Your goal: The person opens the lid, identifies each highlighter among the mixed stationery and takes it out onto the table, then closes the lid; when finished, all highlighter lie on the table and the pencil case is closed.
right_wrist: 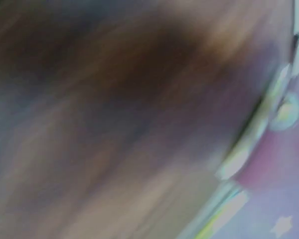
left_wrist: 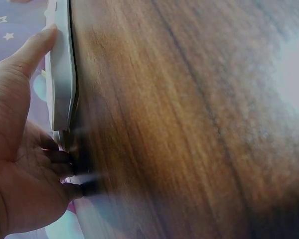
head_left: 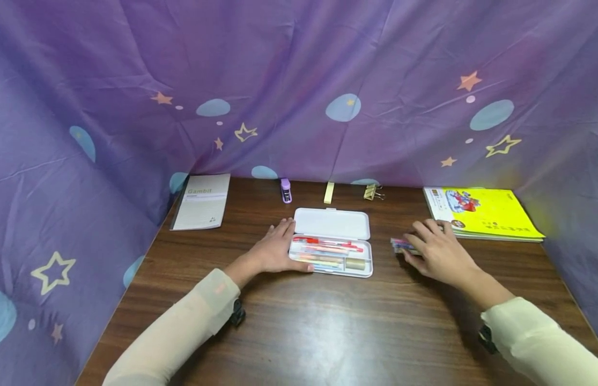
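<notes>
While your left hand (head_left: 274,251), its fingers (head_left: 283,229) straight, touches the open, white, rectangular pencil case (head_left: 332,222), your right hand (head_left: 438,254) pinches a slim purple-and-clear bundle (head_left: 397,244); you have it right of the case.

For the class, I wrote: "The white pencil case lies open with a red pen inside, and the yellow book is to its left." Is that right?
Not quite: the yellow book is to the right, as the head view shows. The white pencil case does lie open with a red pen inside.
</notes>
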`<state>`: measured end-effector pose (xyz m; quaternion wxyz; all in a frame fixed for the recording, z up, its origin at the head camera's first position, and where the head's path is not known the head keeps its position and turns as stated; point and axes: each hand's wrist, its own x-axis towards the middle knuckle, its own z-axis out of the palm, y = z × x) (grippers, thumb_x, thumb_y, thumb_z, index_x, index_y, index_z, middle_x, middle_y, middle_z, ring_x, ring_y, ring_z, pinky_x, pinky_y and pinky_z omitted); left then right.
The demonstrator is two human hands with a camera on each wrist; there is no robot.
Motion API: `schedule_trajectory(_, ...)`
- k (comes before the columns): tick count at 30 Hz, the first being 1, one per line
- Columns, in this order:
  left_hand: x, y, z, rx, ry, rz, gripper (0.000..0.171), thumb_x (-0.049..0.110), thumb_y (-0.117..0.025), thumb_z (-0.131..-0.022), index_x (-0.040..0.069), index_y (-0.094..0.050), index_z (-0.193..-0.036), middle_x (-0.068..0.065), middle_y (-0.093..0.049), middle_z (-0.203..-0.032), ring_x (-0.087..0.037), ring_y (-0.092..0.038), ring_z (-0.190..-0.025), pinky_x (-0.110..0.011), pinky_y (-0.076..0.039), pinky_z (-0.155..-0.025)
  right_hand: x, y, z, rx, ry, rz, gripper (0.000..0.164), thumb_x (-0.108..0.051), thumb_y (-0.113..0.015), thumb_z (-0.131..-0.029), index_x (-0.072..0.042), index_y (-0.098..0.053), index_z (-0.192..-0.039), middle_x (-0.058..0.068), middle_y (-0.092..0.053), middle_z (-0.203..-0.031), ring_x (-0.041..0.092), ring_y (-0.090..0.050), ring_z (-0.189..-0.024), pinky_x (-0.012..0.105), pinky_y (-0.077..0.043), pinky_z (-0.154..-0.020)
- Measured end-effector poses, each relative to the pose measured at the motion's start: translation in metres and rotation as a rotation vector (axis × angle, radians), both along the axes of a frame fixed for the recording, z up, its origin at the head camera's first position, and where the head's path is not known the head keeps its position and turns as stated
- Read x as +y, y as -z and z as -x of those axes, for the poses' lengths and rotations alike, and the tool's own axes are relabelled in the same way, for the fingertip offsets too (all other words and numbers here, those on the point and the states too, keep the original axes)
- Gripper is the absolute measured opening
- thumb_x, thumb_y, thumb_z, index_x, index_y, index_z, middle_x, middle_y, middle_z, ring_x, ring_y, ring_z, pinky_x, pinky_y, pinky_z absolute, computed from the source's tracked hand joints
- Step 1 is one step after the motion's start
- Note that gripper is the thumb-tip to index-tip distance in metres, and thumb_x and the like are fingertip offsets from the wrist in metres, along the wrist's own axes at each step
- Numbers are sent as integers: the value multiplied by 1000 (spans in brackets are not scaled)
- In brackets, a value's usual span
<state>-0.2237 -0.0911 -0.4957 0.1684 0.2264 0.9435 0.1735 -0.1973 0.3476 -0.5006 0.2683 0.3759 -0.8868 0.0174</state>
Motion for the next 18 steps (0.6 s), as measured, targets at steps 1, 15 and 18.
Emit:
schedule_trajectory(1, 0, 0, 0, 2, -1, -4, 142, 84, -76, -85, -1, -7, -177, -21, -8, -187, -35, -6, -175, -50, -8, -143, -10, -4, 2, -11, -12, 3, 36, -35, -67, -95, -3, -75, -109, 15, -64, -107, 41, -59, -98, 68, -44, -85)
schedule_trajectory(15, -2, 0, 0, -15, -11, -14, 142, 83, -76, -85, 0, -7, -177, -21, -8, -187, -35, -6, -175, -49, -8, -144, -149, -16, 14, -140, -147, -42, 19, -26, -89, -94, -13, -81, -105, 0, -72, -96, 23, -65, -92, 54, -51, -86)
schedule_trajectory(18, -2, -2, 0, -17, -12, -21, 142, 83, -77, -85, 0, -7, -177, -21, -8, -187, -35, -5, -175, -49, -8, -144, -166, -15, 12, -229, -87, -68, 12, -26, -85, -98, -16, -81, -105, -2, -70, -96, 21, -64, -93, 52, -51, -84)
